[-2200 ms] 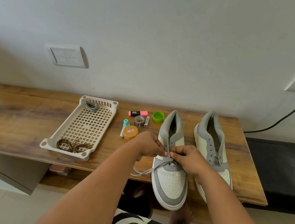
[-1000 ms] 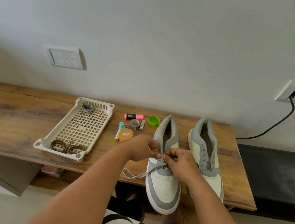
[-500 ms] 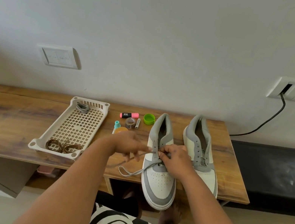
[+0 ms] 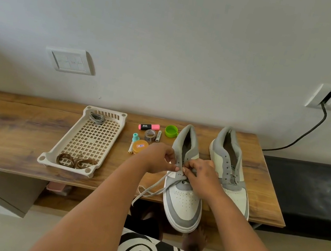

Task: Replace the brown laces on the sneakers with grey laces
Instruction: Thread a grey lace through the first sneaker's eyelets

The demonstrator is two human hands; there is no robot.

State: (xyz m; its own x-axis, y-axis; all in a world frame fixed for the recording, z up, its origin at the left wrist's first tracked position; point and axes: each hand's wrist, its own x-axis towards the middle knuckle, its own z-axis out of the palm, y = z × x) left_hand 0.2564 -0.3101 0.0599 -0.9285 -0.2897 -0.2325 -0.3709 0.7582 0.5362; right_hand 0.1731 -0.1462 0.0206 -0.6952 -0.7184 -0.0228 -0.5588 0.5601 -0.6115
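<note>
Both hands, left hand (image 4: 159, 159) and right hand (image 4: 200, 172), pinched the grey lace (image 4: 152, 189) at the left sneaker (image 4: 183, 197)'s lower eyelets (apparently mid-threading); left of it, brown laces (image 4: 75, 161) lay discarded. Next: pull through, cross upward.

No legible text on anything

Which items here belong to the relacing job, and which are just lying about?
Job: left sneaker being laced by both hands, right sneaker, grey lace, spare grey lace and brown laces in the tray.
Lying about: pink highlighter, green cap, tape roll, orange tin.
</note>
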